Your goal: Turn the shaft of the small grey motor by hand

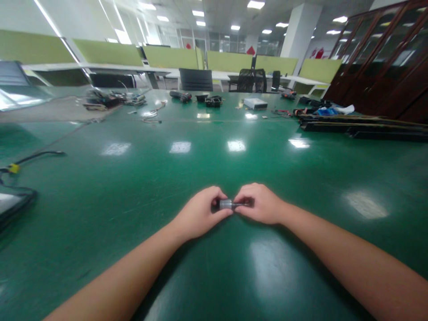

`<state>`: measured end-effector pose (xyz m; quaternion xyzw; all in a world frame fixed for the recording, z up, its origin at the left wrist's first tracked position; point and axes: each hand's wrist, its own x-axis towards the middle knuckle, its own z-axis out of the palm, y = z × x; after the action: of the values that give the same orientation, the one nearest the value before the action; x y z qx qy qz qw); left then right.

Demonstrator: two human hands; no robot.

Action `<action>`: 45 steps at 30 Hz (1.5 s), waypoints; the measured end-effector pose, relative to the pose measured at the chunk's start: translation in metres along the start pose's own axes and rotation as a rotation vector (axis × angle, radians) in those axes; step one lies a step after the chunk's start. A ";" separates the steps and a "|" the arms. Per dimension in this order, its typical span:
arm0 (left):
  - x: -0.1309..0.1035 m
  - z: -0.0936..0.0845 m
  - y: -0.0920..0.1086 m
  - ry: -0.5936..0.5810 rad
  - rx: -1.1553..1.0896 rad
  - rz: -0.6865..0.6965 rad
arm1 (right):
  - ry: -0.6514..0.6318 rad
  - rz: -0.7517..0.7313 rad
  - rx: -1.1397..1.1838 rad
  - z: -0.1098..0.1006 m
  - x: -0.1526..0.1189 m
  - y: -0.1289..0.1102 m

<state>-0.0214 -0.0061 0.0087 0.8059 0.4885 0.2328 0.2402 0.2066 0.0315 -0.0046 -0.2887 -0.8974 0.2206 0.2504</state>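
A small silvery cylindrical part (pixel 226 204) lies between my two hands, close above or on the green table (pixel 207 169). My left hand (pixel 203 209) grips it from the left, with thumb and fingers curled round its end. From its right end runs a thin dark shaft (pixel 240 204), pinched between the thumb and fingers of my right hand (pixel 259 203). The fingertips of both hands nearly meet at the middle of the part. The far ends of the part and the shaft are partly hidden by the fingers.
Along the far side are a power tool (pixel 180 96), black parts (pixel 213 101), a white box (pixel 255 103) and loose wires (pixel 152 117). Long black strips (pixel 368 127) lie at the far right. A black cable (pixel 40 154) and a dark-edged device (pixel 13 205) are at the left edge.
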 end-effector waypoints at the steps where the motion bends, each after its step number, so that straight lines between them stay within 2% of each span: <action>1: 0.000 0.000 0.000 0.002 -0.001 0.001 | 0.001 0.000 0.001 0.000 0.000 0.000; 45: -0.003 -0.001 0.000 -0.007 -0.007 -0.010 | 0.023 0.027 -0.012 -0.009 -0.006 0.003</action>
<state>-0.0229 -0.0087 0.0090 0.8033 0.4908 0.2305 0.2461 0.2176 0.0324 -0.0009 -0.3047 -0.8918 0.2153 0.2558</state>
